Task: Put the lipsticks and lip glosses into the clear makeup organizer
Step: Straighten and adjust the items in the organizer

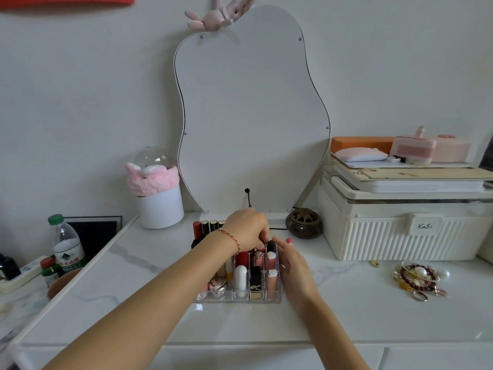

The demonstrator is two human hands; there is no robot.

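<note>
Fingers (262, 240) of left hand (246, 228) curl onto a dark-capped lipstick (271, 246) standing in the clear makeup organizer's (241, 299) back-right slot | right hand (293, 265) flat, fingers straight, against organizer's right wall | organizer mid-worktop (346, 311), full of upright lipsticks and glosses

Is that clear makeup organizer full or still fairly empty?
Nearly full: the organizer has tubes standing in every visible slot; the left hand hides part of its back.
</note>
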